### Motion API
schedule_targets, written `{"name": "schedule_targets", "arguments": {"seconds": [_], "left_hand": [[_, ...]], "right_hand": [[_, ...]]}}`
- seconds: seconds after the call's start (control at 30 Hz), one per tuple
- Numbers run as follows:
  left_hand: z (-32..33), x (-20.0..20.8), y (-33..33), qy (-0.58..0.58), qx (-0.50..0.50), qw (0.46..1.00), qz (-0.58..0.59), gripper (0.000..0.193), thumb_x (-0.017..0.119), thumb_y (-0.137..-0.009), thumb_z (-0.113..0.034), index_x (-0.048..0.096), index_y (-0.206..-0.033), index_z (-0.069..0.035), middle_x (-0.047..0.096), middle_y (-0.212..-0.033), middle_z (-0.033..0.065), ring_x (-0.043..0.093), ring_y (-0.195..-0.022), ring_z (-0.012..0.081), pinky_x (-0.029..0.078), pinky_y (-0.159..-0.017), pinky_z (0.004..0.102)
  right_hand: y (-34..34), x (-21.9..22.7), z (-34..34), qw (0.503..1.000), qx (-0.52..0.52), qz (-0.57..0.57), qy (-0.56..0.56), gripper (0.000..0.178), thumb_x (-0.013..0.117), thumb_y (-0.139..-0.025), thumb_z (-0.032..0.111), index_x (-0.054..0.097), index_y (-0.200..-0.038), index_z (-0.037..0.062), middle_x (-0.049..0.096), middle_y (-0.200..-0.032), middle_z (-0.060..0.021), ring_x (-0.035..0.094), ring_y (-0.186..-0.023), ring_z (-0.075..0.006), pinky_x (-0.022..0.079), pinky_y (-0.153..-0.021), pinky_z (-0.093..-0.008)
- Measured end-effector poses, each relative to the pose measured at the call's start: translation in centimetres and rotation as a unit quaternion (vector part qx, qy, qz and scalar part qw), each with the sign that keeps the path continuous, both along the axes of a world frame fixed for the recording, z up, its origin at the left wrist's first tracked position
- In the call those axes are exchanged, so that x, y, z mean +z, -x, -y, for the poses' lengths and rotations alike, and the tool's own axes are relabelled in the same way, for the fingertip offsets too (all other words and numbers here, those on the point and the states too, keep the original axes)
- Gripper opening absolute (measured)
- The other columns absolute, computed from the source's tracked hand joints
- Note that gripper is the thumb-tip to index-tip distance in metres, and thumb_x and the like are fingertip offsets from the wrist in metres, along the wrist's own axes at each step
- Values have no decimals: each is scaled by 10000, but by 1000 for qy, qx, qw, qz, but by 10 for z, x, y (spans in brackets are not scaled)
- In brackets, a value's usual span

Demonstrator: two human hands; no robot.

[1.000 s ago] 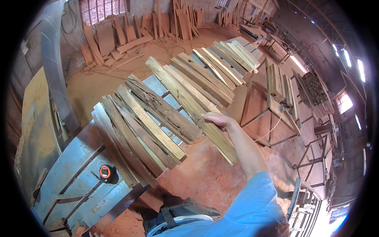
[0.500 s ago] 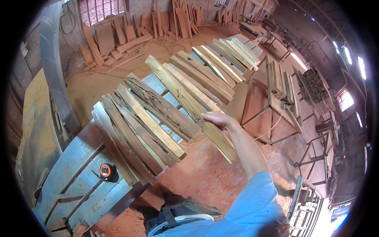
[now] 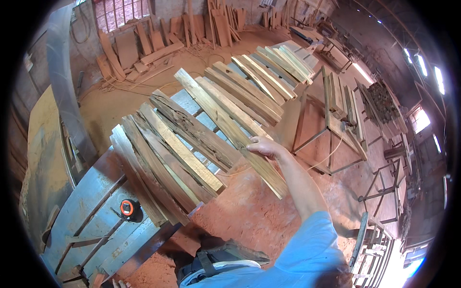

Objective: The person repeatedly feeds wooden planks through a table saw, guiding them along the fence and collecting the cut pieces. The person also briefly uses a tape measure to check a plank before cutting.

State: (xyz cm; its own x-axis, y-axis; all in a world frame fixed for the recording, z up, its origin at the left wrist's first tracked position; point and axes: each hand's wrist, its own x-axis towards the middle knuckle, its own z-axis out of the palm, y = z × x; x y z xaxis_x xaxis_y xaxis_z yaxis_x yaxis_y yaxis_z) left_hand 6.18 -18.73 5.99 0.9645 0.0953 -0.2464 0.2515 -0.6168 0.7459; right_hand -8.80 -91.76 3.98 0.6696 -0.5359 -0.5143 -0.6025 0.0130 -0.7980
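Observation:
A long, pale-brown wooden plank [image 3: 225, 122] lies slanting across a blue metal table [image 3: 103, 201], its near end jutting past the table's edge. My right hand [image 3: 265, 147] is on this plank near that end, fingers bent and pressed together at a dark knot. To its left lies a dark, cracked board [image 3: 192, 127] with a rough, split surface. A lighter board [image 3: 182, 150] and several brown boards are laid side by side beyond that. Only a few fingertips of my left hand [image 3: 120, 284] show at the bottom edge; what they touch is hidden.
An orange-and-black tape measure [image 3: 128, 209] sits on the blue table's near left part. More boards [image 3: 269, 72] continue along the row. Metal-framed stands [image 3: 331, 129] with timber are at the right. Offcuts [image 3: 144, 48] lean on the far wall. Reddish dust covers the floor [image 3: 240, 211].
My right hand has shifted slightly, from lying flatter over the plank's edge to bent fingers on its top. The view has moved a little; the boards stay put.

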Motion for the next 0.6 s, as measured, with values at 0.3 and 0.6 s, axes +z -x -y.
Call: {"name": "schedule_targets", "arguments": {"seconds": [0.3, 0.6], "left_hand": [[16, -5, -1, 75, 47, 996, -13, 443, 606, -1022, -320, 570, -1311, 14, 625, -893, 68, 562, -737, 134, 453, -629, 257], [15, 7, -12, 55, -32, 997, -32, 497, 596, -1024, -312, 533, -1352, 56, 637, -926, 93, 575, -756, 191, 458, -629, 319]], "right_hand": [[28, 7, -14, 991, 55, -92, 82, 713, 749, -817, 428, 574, -1339, -26, 634, -1251, -193, 605, -1139, -228, 501, -916, -330], [122, -21, -24, 993, 14, -116, -26, 368, 615, -983, 394, 671, -1084, 45, 646, -874, -15, 566, -735, -96, 458, -629, -292]]}}
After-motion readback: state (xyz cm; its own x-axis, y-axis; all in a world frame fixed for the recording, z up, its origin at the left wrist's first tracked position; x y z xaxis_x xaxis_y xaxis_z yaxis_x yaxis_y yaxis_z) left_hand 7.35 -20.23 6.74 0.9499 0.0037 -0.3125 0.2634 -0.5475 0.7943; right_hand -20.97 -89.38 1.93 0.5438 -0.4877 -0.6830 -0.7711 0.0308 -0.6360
